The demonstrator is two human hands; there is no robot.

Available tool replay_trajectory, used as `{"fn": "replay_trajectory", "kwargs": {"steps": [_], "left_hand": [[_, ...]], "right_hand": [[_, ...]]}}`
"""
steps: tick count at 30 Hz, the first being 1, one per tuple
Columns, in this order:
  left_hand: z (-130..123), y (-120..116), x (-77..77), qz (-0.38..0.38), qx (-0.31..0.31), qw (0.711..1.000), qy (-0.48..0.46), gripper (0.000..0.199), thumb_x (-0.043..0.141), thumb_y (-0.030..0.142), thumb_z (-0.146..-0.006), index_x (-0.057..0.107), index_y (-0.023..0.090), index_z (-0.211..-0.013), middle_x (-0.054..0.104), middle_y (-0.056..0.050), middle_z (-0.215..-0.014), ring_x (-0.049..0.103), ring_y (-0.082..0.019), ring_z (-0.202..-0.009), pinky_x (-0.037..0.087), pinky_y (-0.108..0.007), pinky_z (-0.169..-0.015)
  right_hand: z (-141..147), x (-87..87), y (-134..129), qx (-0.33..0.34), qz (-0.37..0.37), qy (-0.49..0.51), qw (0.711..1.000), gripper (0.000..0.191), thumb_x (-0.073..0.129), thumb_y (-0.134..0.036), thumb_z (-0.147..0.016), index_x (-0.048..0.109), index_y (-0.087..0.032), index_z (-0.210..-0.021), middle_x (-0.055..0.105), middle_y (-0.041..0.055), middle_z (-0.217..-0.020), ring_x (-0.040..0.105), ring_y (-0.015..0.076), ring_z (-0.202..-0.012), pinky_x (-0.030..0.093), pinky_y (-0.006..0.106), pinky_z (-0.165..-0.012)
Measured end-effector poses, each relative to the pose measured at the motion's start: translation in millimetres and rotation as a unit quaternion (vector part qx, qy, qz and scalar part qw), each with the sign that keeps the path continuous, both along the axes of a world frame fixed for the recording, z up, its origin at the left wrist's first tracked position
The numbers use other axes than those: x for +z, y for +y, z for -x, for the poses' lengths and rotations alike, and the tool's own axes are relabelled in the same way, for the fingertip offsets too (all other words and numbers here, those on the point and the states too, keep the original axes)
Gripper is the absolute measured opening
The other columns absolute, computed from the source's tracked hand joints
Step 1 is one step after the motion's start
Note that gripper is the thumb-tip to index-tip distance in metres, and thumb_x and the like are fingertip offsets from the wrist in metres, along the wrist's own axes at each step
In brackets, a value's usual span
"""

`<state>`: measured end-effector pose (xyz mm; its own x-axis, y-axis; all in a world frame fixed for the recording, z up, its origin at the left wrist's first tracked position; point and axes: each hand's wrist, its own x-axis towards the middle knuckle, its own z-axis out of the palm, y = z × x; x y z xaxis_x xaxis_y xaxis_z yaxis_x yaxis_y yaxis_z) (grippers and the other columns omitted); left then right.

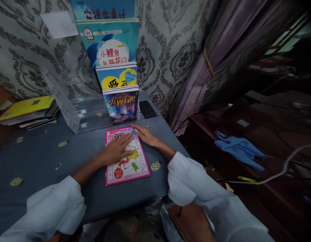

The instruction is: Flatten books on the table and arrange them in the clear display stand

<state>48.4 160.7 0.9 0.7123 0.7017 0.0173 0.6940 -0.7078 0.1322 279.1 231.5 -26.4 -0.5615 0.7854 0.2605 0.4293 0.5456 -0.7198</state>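
Note:
A pink-bordered children's book (135,168) lies flat on the dark tablecloth, its cover showing a yellow animal, a red creature and a green leaf shape. My left hand (118,148) rests flat across the upper left of the cover, fingers stretched toward the top right. Along the top right corner of the same book sits my right hand (146,135), fingers extended and touching the edge. Part of the cover's title is hidden under both hands. Just behind stands a clear acrylic rack (72,114) with a dark blue book (122,107) at its front.
Taller books, including a teal one (112,37), stand in tiers behind. A black phone (148,109) lies right of the rack. Stacked booklets (29,107) are at the left. Beyond the table's right edge are a blue glove (237,149), cables and a tied curtain (195,74).

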Motion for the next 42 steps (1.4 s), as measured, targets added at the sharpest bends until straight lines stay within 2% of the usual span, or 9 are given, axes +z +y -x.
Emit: {"fn": "replay_trajectory", "kwargs": {"steps": [5, 9, 11, 17, 21, 25, 34, 38, 42], "left_hand": [[20, 0, -16.7, -0.039, 0.168, 0.985, -0.012, 0.075, 0.023, 0.061, -0.104, 0.028, 0.009, -0.158, 0.029, -0.021, -0.164, 0.021, -0.031, -0.156, 0.020, -0.054, -0.125], [25, -6, -20.0, -0.037, 0.210, 0.977, -0.007, 0.082, 0.025, 0.063, -0.103, 0.027, 0.001, -0.157, 0.026, -0.027, -0.164, 0.017, -0.035, -0.156, 0.018, -0.056, -0.124], [29, -9, -17.3, -0.031, 0.187, 0.982, 0.000, 0.082, 0.024, 0.063, -0.103, 0.025, 0.003, -0.158, 0.023, -0.026, -0.165, 0.014, -0.035, -0.156, 0.017, -0.057, -0.125], [48, -26, -0.6, 0.009, 0.048, 0.999, 0.017, 0.081, 0.025, 0.066, -0.102, 0.012, 0.014, -0.163, 0.014, -0.018, -0.169, 0.010, -0.029, -0.158, 0.014, -0.050, -0.127], [48, -40, 8.3, 0.015, -0.017, 1.000, 0.021, 0.082, 0.032, 0.067, -0.101, 0.006, 0.021, -0.164, 0.014, -0.013, -0.170, 0.012, -0.028, -0.158, 0.012, -0.048, -0.128], [31, -46, 13.5, 0.029, -0.072, 0.997, 0.030, 0.086, 0.034, 0.070, -0.099, 0.005, 0.022, -0.164, 0.015, -0.014, -0.170, 0.011, -0.027, -0.158, 0.009, -0.048, -0.128], [-37, -43, 14.3, 0.062, -0.161, 0.985, 0.007, 0.089, 0.033, 0.075, -0.096, 0.012, 0.023, -0.164, 0.022, -0.012, -0.169, 0.019, -0.026, -0.157, 0.010, -0.047, -0.127], [-45, -63, 17.2, 0.071, -0.213, 0.975, -0.009, 0.084, 0.033, 0.072, -0.098, 0.008, 0.025, -0.164, 0.026, -0.009, -0.168, 0.022, -0.025, -0.156, 0.011, -0.047, -0.128], [-39, -88, 21.5, 0.075, -0.220, 0.972, -0.019, 0.081, 0.032, 0.067, -0.101, 0.005, 0.025, -0.164, 0.028, -0.008, -0.167, 0.024, -0.024, -0.155, 0.011, -0.047, -0.128]], "right_hand": [[0, -0.2, -2, -0.008, 0.003, -0.017, 1.000, 0.054, 0.031, -0.050, -0.106, 0.050, -0.023, -0.149, 0.055, 0.0087, -0.152, 0.050, 0.0257, -0.142, 0.036, 0.050, -0.121], [2, -0.9, -3, -0.004, -0.012, -0.027, 1.000, 0.050, 0.035, -0.046, -0.106, 0.052, -0.025, -0.148, 0.056, 0.0069, -0.151, 0.048, 0.0252, -0.144, 0.035, 0.051, -0.122], [3, -1.3, -3, -0.001, -0.021, -0.034, 0.999, 0.047, 0.036, -0.043, -0.106, 0.053, -0.026, -0.147, 0.056, 0.0058, -0.151, 0.045, 0.0253, -0.146, 0.034, 0.052, -0.123], [6, -2.1, -3, 0.001, -0.024, -0.051, 0.998, 0.047, 0.037, -0.034, -0.104, 0.052, -0.025, -0.148, 0.055, 0.0067, -0.152, 0.042, 0.0264, -0.147, 0.030, 0.056, -0.124], [5, -0.9, -3, 0.007, -0.025, -0.051, 0.998, 0.047, 0.038, -0.031, -0.104, 0.051, -0.027, -0.148, 0.056, 0.0052, -0.151, 0.043, 0.0266, -0.147, 0.029, 0.058, -0.124], [5, 0.5, -3, 0.005, -0.028, -0.058, 0.998, 0.047, 0.037, -0.032, -0.104, 0.051, -0.027, -0.148, 0.055, 0.0045, -0.152, 0.043, 0.0258, -0.147, 0.031, 0.056, -0.124], [6, -1.1, -2, 0.009, -0.035, -0.056, 0.998, 0.047, 0.038, -0.029, -0.102, 0.053, -0.022, -0.147, 0.055, 0.0072, -0.152, 0.042, 0.0248, -0.148, 0.033, 0.052, -0.123], [7, -3.6, -1, 0.003, -0.040, -0.053, 0.998, 0.046, 0.040, -0.031, -0.103, 0.054, -0.022, -0.146, 0.056, 0.0072, -0.151, 0.042, 0.0250, -0.148, 0.032, 0.052, -0.123], [7, -1.9, -2, 0.003, -0.041, -0.050, 0.998, 0.045, 0.045, -0.030, -0.102, 0.055, -0.022, -0.144, 0.057, 0.0078, -0.150, 0.044, 0.0260, -0.147, 0.034, 0.051, -0.122]]}}
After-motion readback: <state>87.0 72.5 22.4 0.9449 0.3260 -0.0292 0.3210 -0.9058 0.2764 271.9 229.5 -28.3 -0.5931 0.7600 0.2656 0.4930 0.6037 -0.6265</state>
